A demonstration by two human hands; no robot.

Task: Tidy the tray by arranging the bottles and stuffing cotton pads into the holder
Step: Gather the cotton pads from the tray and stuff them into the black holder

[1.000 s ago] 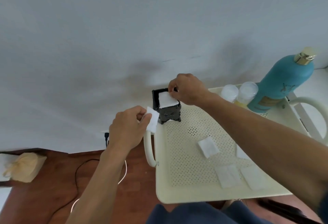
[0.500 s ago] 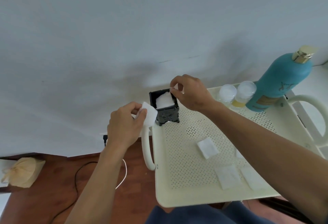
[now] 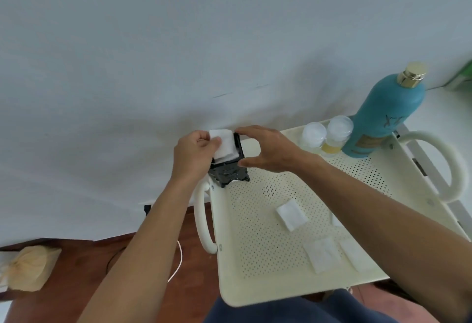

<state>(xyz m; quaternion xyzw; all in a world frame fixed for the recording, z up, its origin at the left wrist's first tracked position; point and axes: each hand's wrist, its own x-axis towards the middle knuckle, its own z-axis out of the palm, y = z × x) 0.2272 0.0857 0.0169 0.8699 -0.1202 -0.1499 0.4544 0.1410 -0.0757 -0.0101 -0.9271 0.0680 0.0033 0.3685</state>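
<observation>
A small black holder [image 3: 229,173] stands at the far left corner of the cream perforated tray [image 3: 255,258]. My left hand [image 3: 192,155] pinches a white cotton pad [image 3: 222,143] and holds it over the holder's mouth, where more white pads show. My right hand [image 3: 268,152] clasps the holder's right side between thumb and fingers. Several loose cotton pads lie on the tray, one near the middle [image 3: 291,214] and others at the front right [image 3: 322,255]. A tall teal bottle with a gold cap [image 3: 383,113] and two small clear-capped bottles [image 3: 324,134] stand at the tray's far right.
The tray has looped handles on its left [image 3: 201,220] and right [image 3: 449,164]. A white wall rises behind it. Below left is reddish wooden floor with a black cable and a white cable [image 3: 176,266], and a tan bundle [image 3: 28,267] lies at the far left.
My left hand has carried its cotton pad rightward from beside the holder to over its mouth. My right hand let go of the pad it pushed in and now grips the holder's side.
</observation>
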